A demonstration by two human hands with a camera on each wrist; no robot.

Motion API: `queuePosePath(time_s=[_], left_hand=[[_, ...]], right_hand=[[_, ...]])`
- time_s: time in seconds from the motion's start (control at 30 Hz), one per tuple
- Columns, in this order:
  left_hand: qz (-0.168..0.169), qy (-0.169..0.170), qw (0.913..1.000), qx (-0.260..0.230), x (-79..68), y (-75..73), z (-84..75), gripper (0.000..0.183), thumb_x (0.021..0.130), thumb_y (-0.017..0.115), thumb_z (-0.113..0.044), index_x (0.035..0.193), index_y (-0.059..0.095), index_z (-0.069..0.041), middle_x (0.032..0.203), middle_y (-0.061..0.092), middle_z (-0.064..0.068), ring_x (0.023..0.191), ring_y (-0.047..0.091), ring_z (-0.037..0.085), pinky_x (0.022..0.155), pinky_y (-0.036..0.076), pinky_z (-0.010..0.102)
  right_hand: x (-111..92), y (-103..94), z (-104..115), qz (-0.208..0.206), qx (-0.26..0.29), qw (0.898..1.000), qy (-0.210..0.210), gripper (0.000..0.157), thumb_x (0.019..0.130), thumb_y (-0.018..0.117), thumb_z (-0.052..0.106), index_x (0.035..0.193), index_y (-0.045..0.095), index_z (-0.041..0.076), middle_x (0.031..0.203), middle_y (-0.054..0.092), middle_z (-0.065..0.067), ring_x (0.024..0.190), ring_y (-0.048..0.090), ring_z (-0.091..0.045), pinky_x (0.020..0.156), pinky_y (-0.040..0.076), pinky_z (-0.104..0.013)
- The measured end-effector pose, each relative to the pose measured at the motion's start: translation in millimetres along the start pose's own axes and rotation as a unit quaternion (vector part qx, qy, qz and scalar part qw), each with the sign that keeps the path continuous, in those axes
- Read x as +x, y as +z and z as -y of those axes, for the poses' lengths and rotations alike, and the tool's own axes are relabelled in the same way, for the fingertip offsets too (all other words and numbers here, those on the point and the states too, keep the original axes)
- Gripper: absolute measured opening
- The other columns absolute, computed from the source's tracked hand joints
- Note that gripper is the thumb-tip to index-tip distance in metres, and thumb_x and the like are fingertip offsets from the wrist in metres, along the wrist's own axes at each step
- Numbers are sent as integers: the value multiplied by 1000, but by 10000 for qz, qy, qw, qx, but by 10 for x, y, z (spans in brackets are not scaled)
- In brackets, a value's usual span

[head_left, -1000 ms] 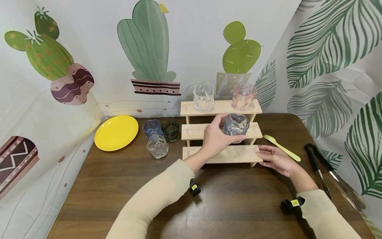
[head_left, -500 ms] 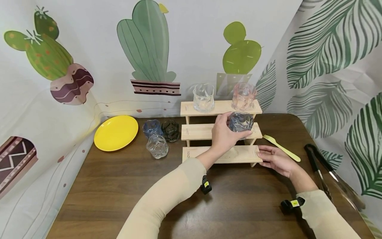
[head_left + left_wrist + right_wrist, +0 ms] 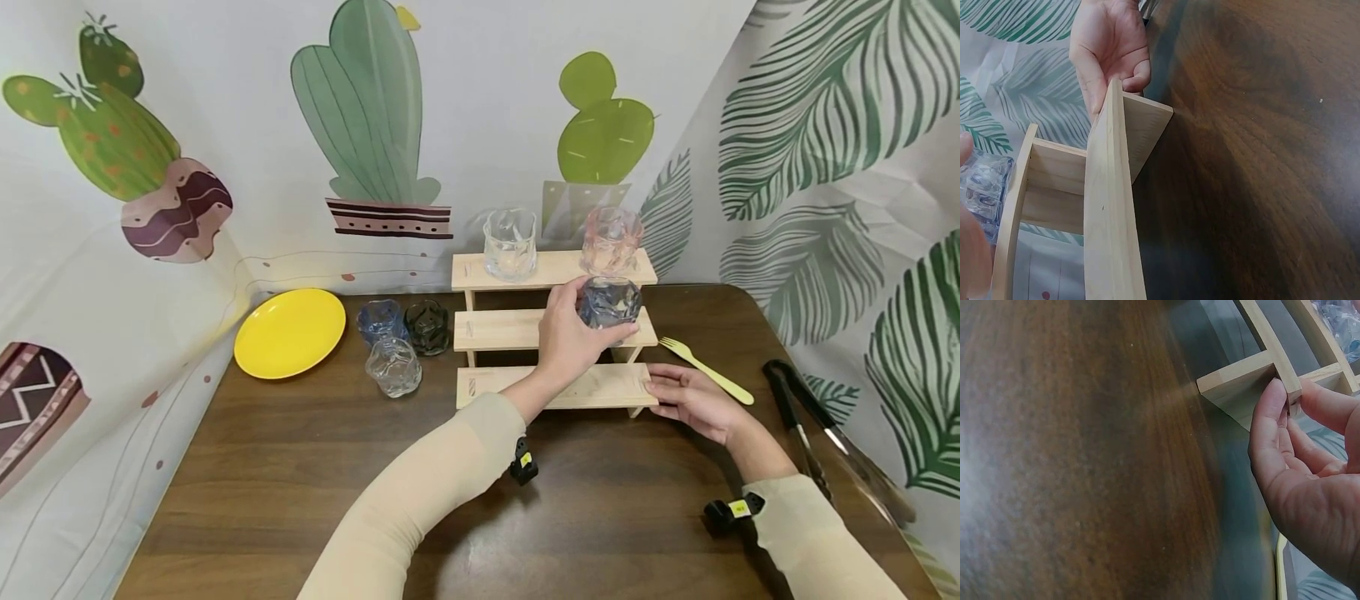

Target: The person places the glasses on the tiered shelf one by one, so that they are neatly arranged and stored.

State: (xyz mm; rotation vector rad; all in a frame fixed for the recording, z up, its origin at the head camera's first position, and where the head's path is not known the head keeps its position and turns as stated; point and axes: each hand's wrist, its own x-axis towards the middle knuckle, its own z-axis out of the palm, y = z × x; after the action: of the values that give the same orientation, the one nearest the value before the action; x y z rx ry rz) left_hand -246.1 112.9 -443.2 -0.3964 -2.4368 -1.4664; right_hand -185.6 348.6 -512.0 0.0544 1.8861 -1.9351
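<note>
My left hand grips a bluish glass tumbler between thumb and fingers, at the right end of the middle tier of a three-tier wooden stand. Whether the tumbler's base touches the tier is hidden by the hand. In the left wrist view, part of the tumbler shows beside a tier's edge. My right hand pinches the right end of the lowest tier, thumb above and fingers below, as the right wrist view shows. On the top tier stand a clear tumbler and a pink tumbler.
Left of the stand, a blue tumbler, a dark tumbler and a clear tumbler stand close together. A yellow plate lies farther left. To the right lie a yellow-green fork and black-handled tongs.
My left hand has carried the bluish tumbler rightward along the middle tier, with only a small shift in the last half second. The right hand keeps its hold on the stand.
</note>
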Motion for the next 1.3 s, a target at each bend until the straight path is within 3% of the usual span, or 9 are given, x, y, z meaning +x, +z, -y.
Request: queuePosePath(time_s=[0.3,0.67,0.87,1.0,1.17,1.3], left_hand=[[79,116,9996,-227,-22,-29,58,96,73,94,-50,151,50,-17,130,59,-2,116,58,11,96,49,26],[228,474,9960,-725,-108,-300,101,92,77,94,-40,151,49,-10,134,60,6,120,61,21,99,52,30],[245,782,9924,-917,-218,-549,162,90,78,94,-36,151,49,-8,138,58,2,125,57,15,101,50,27],[138,1043,9882,-1116,-296,-766,257,86,79,94,-32,151,51,-11,140,58,-4,128,56,12,102,51,31],[-86,1173,9860,-1186,-409,-1066,437,82,78,94,-32,149,54,-22,139,60,-6,126,60,22,101,52,35],[-189,1153,9877,-1039,-524,-1316,612,82,78,95,-29,148,54,-24,138,62,3,121,62,28,98,54,36]], right_hand=[[5,-6,-5,23,67,10000,11,67,107,57,8,155,18,-16,119,65,2,104,67,-12,85,58,-31],[3,7,8,15,132,9999,22,67,107,57,7,155,18,-17,118,65,1,103,67,-13,84,58,-30],[-10,10,3,2,133,9999,50,68,106,57,7,155,16,-16,118,64,0,103,67,-13,84,58,-30],[-11,7,-5,-4,128,9999,68,69,106,58,7,156,16,-16,119,64,1,103,66,-13,84,58,-30],[-1,2,-11,-1,189,9998,39,68,106,58,6,155,16,-16,118,65,1,103,67,-13,84,58,-30],[1,2,-9,-17,212,9998,61,67,106,58,6,155,17,-16,117,65,1,102,67,-13,83,58,-30]])
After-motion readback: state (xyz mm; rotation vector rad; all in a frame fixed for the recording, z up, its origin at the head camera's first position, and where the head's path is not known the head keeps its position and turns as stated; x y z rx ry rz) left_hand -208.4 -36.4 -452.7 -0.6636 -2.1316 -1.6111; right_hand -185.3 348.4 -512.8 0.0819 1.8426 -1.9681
